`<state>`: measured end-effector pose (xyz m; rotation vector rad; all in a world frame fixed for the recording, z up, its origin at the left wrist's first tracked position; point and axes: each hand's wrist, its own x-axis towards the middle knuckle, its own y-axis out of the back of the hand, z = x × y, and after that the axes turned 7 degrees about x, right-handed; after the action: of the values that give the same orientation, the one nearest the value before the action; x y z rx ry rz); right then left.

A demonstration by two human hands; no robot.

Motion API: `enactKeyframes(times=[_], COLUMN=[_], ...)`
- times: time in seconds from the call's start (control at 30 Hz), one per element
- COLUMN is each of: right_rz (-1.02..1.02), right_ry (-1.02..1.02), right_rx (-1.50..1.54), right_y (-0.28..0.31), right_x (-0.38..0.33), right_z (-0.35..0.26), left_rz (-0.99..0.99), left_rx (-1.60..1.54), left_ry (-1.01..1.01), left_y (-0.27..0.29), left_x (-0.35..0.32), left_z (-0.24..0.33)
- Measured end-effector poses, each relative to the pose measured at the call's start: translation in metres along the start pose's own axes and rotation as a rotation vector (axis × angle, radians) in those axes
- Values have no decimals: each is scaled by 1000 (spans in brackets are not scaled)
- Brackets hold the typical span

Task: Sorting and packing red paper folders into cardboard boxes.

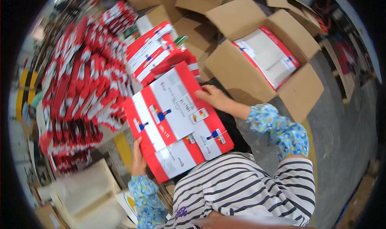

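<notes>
Amid cardboard boxes (pixel 257 68), both hands, left hand (pixel 138 158) and right hand (pixel 213 97), grip a red-white carton (pixel 177 116).

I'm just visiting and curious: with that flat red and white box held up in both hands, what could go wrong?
The flat box is held only at its edges, left hand low, right hand on top, so it might slip or bend. The tall red stack beside it leans and could topple if bumped. The open carton sits close enough to be knocked.
</notes>
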<state>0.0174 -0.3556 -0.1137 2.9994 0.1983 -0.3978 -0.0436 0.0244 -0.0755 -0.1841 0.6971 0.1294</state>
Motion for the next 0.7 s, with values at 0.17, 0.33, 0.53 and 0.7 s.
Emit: enactKeyframes(times=[0.17, 0.33, 0.53, 0.7], right_rz=[141, 240, 549, 932], right_ry=[-46, -25, 219, 389], right_rx=[-79, 166, 280, 597], right_y=[-15, -5, 63, 180], right_x=[7, -15, -44, -84], right_z=[22, 1, -30, -49], left_rz=[-10, -20, -126, -495], left_rx=[161, 235, 469, 601], left_ry=[-49, -106, -419, -608], left_y=[-32, -50, -152, -337], left_x=[-7, -6, 8, 39], left_z=[0, 17, 104, 162])
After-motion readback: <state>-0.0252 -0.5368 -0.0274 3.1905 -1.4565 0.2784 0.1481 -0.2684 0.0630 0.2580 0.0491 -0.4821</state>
